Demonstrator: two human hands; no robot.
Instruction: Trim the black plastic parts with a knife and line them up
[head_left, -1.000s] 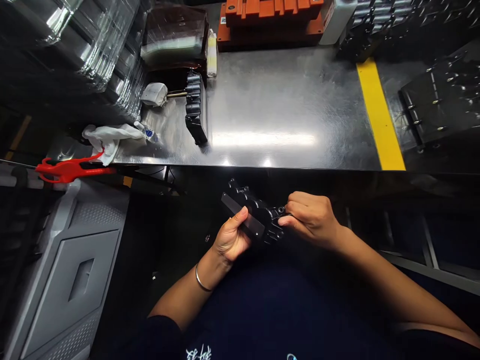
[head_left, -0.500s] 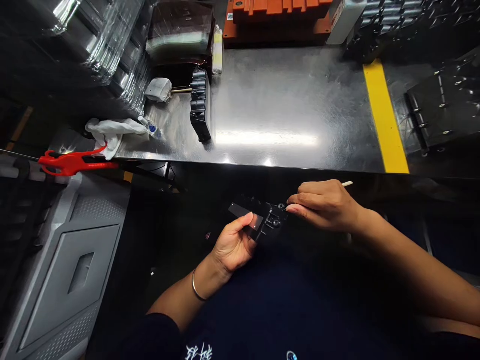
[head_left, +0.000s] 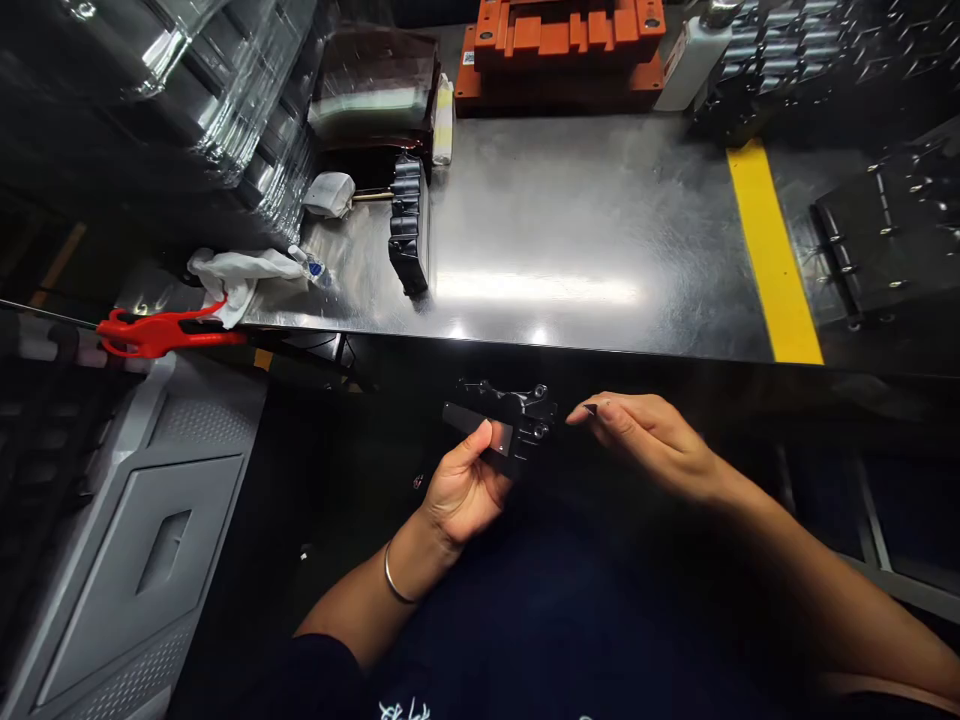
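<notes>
My left hand [head_left: 466, 485] is closed around a black plastic part [head_left: 519, 408], the thumb pressed on its smooth flat face. Rounded bosses with holes and thin ribs line the part's right end. To the right and apart from it, my right hand [head_left: 652, 435] is pinched, with a small dark pointed tip [head_left: 591, 408] showing at the thumb and forefinger. It looks like the end of a thin tool; the rest is hidden by the hand.
A metal bench [head_left: 540, 230] bears a ribbed black part [head_left: 409, 225], orange blocks [head_left: 562, 85], a white bottle [head_left: 690, 65] and yellow tape [head_left: 772, 250]. Red-handled scissors or pliers [head_left: 169, 333] lie at its left edge. Plastic-wrapped stacks [head_left: 217, 110] and a grey crate [head_left: 150, 560] stand left.
My right hand has drawn away from the black part and turned over; the pale stick behind it no longer shows. My left hand has shifted slightly left, tilting the part.
</notes>
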